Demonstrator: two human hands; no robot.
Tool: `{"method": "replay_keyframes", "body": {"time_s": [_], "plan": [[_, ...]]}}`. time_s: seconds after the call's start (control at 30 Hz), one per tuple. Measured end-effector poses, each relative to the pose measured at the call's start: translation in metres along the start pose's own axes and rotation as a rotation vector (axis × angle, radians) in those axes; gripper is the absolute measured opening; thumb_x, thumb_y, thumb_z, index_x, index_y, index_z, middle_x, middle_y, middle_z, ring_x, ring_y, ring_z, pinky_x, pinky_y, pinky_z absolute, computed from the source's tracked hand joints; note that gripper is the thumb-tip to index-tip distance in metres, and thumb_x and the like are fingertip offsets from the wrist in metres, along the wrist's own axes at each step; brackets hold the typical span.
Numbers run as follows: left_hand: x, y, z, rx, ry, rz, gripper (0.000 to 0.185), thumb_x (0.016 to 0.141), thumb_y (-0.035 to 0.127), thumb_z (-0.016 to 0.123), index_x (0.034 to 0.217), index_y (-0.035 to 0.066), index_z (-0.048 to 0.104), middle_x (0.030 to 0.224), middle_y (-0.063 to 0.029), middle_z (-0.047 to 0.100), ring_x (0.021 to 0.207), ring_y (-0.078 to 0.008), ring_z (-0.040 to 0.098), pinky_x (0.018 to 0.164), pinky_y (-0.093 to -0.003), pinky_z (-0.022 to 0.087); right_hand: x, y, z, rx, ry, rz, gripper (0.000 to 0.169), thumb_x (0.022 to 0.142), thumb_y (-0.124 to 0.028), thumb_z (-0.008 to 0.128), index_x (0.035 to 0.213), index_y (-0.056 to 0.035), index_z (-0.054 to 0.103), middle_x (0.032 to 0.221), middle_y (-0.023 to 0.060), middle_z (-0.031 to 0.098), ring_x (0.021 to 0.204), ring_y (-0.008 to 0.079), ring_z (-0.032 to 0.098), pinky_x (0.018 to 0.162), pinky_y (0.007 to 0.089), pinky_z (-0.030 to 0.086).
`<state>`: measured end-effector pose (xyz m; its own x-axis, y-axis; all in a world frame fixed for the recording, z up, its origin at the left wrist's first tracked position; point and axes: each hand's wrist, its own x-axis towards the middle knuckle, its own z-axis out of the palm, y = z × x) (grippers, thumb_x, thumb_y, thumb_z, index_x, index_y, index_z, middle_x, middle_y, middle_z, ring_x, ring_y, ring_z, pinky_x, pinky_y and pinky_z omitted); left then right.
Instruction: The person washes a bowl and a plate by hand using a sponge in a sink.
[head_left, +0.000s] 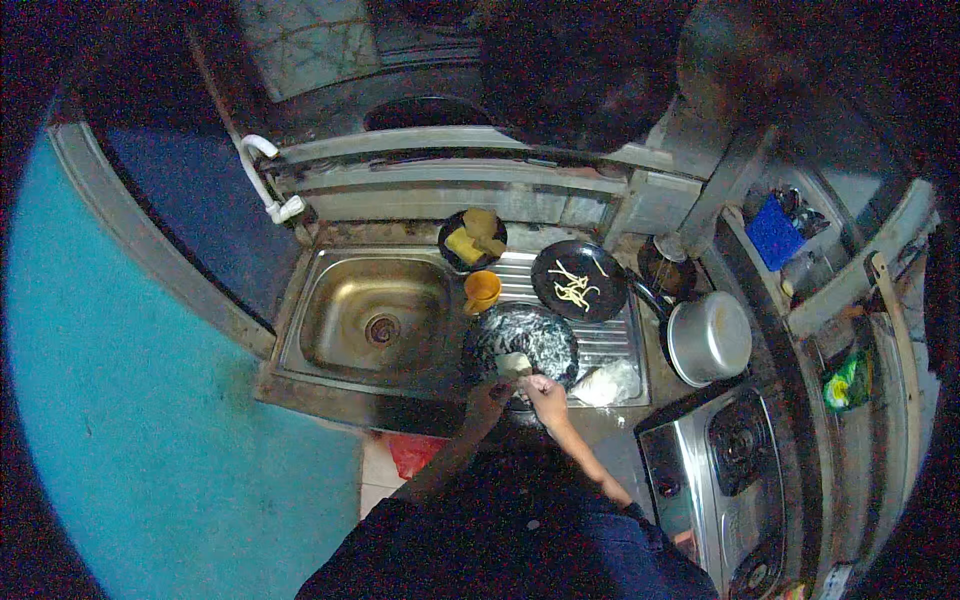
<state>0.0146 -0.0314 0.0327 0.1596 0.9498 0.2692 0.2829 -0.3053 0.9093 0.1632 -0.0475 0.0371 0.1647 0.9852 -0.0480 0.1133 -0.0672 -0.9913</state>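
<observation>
Both of my hands are together over the near edge of a round black pan or plate (551, 330) dusted with white flour. A pale, flat piece, probably dough (514, 364), is at my fingertips. The bent fingers of my right hand (544, 396) pinch its lower end. Beside it, my left hand (491, 396) is in deep shadow, and its grip is hard to make out. Farther back, a black frying pan (551, 298) holds several thin pale strips (574, 289). Right of my right hand lies a plastic bag of white powder (606, 384).
Left is a steel sink basin (337, 337) under a white tap (259, 180). An orange mug (482, 289) and a dark bowl (450, 259) holding sponges (466, 246) stand behind the floured surface. A metal pot (712, 337) and a gas stove (694, 480) are at right.
</observation>
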Motion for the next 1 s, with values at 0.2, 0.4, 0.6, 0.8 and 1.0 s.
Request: {"method": "replay_keyframes", "body": {"time_s": [0.2,0.4,0.6,0.8,1.0], "plan": [[0.000,0.011,-0.005,-0.012,-0.054,-0.192,0.022,0.083,0.023,0.059,0.093,0.003,0.062,0.083,-0.0132,0.065,0.077,-0.0256,0.063,0.070,-0.0360,0.049,-0.002,-0.007,-0.003,-0.059,0.034,-0.089,0.016,0.083,-0.010,0.057,0.092,0.0019,0.063,0.080,0.0035,0.065,0.071,0.0091,0.059,0.066,0.0230,0.047],[0.001,-0.017,0.006,0.100,-0.008,-0.103,0.029,0.084,0.029,0.057,0.094,0.002,0.060,0.085,-0.0146,0.063,0.079,-0.0302,0.061,0.072,-0.0386,0.047,-0.006,-0.026,-0.005,-0.070,-0.027,-0.094,0.014,0.081,-0.010,0.061,0.090,0.0002,0.065,0.080,0.0029,0.066,0.072,0.0076,0.058,0.068,0.0222,0.046],[0.000,-0.018,0.007,0.099,-0.005,-0.120,0.025,0.085,0.027,0.055,0.092,0.003,0.059,0.084,-0.0137,0.063,0.077,-0.0298,0.061,0.070,-0.0397,0.046,-0.006,-0.022,-0.007,-0.023,-0.054,0.010,0.013,0.081,-0.012,0.062,0.088,-0.0010,0.066,0.078,0.0013,0.065,0.071,0.0064,0.057,0.067,0.0216,0.046],[0.011,0.009,-0.003,-0.140,-0.063,-0.058,0.022,0.083,0.024,0.060,0.094,0.005,0.061,0.088,-0.0115,0.064,0.079,-0.0253,0.062,0.073,-0.0342,0.047,0.002,-0.001,-0.008,-0.068,0.034,-0.051,0.015,0.082,-0.015,0.061,0.083,0.0002,0.065,0.074,0.0012,0.064,0.068,0.0053,0.055,0.064,0.0216,0.044],[0.005,-0.016,0.003,0.057,-0.112,-0.259,0.023,0.078,0.019,0.066,0.097,0.006,0.062,0.092,-0.0123,0.064,0.085,-0.0235,0.062,0.076,-0.0323,0.048,-0.001,-0.014,-0.009,-0.152,0.017,-0.073,0.018,0.083,-0.017,0.061,0.080,0.0001,0.064,0.072,-0.0004,0.063,0.068,0.0047,0.054,0.062,0.0214,0.043]]}}
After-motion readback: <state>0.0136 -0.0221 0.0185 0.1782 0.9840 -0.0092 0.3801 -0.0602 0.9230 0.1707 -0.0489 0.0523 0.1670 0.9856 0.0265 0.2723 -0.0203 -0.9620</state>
